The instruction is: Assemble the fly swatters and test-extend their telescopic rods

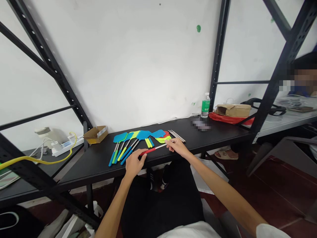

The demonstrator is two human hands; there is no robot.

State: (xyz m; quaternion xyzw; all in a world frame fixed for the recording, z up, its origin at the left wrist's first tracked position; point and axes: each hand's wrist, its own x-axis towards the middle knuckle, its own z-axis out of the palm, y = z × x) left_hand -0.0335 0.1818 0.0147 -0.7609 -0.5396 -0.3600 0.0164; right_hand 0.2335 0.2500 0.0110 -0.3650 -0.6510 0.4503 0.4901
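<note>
Left hand [135,162] gripped the red handle [150,150] | right hand [176,147] pinched the metal rod [160,145] farther right | both pieces aligned, near edge of the black table [83,165], right of the fly swatters [128,136] | straight alignment, even grip seemed best

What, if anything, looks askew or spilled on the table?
Nothing stands out: no visible spill or damage. The fly swatters lie side by side, the bare rods together, and the bottle stands upright. The item near it is too blurred to judge.
</note>
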